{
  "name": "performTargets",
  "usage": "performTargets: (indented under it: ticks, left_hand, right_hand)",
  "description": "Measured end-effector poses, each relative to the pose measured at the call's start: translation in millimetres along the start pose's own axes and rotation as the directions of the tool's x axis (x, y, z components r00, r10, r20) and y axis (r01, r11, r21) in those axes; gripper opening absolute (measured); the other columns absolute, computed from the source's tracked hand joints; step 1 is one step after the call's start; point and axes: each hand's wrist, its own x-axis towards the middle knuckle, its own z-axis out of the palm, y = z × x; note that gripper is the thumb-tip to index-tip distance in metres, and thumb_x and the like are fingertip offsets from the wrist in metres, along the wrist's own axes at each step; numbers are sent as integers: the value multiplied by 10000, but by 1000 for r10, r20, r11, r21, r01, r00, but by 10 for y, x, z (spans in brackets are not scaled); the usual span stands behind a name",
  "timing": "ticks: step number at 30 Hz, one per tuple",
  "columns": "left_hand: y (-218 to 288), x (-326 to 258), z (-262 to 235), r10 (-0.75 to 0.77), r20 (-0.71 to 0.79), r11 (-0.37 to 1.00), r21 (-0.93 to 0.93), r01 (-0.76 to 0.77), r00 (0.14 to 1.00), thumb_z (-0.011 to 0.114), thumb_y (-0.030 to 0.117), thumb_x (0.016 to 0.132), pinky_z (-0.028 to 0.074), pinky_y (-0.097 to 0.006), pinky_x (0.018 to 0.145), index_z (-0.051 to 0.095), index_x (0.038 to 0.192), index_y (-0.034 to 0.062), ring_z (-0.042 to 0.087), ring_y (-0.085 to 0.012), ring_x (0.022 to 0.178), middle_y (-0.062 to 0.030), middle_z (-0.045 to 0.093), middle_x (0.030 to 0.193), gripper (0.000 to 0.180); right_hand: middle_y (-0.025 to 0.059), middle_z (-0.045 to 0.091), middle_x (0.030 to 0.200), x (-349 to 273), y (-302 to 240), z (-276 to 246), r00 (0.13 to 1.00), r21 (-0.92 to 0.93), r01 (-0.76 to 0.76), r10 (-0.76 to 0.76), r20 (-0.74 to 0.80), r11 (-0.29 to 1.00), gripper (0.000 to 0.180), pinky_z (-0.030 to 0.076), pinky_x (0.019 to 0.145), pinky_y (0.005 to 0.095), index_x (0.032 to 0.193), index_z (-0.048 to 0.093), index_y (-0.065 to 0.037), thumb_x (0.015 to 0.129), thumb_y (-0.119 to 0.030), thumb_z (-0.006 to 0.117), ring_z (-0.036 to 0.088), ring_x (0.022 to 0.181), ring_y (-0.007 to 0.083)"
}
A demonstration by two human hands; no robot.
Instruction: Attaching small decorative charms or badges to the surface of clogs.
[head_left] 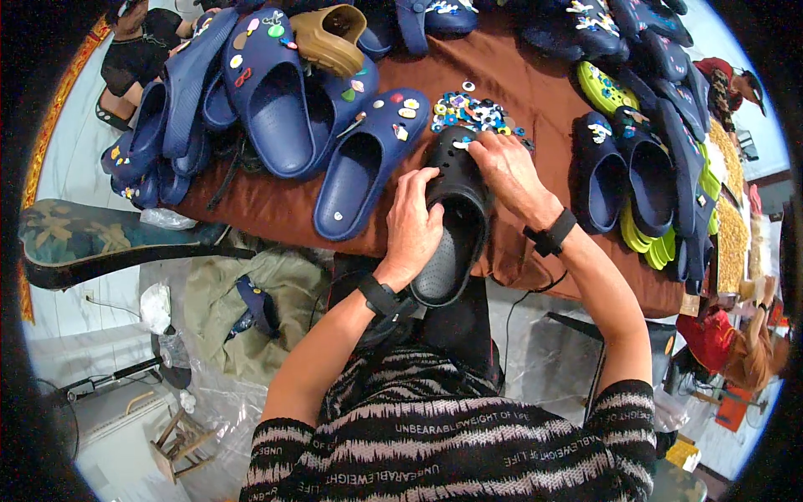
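A black clog [456,243] lies toe-away on the near edge of a brown-covered table [552,100]. My left hand [412,226] grips its left side, thumb over the opening. My right hand [506,167] rests on the clog's toe, fingertips pinched on a small white charm there. A pile of small colourful charms [473,111] lies just beyond the toe. Both wrists wear black bands.
Navy clogs with charms [276,92] are heaped at the left, a tan clog [330,38] behind them. More navy and lime-green clogs [644,176] stack at the right. A green patterned chair [109,238] stands lower left. People sit on the floor at far right.
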Motion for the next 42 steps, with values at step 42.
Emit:
performTargets:
  ticks: [42]
  left_hand:
    - [11,-16,0,-17,1,1000,-24,17,1000,575,-75,805,443,-463,1033,522,1291,43,545,-412,1211,-198,548,1264,502]
  right_hand:
    - [133,634,869,61,68,-37,996,135,-74,65,68,988,87,467,840,449,879,679,-64,837,-88,606,624,926,330]
